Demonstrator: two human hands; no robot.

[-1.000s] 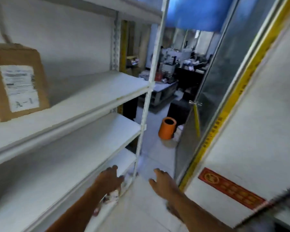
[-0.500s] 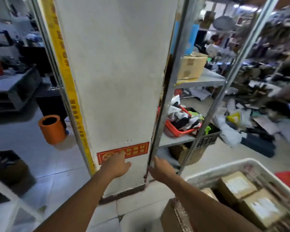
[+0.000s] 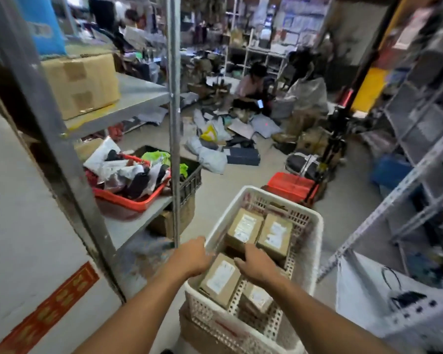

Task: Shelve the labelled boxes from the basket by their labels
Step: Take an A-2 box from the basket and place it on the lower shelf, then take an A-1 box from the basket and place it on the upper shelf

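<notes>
So both hands are over the white basket (image 3: 315, 233) and neither grips anything: left hand (image 3: 189, 260) sits at its near-left rim with fingers loosely curled, right hand (image 3: 256, 265) hovers spread above the nearest labelled box (image 3: 219, 279). Inside the basket I count at least four labelled boxes, two at the far end (image 3: 260, 232) and another below the right wrist. Looks like plenty left to shelve, next pick not yet made.
</notes>
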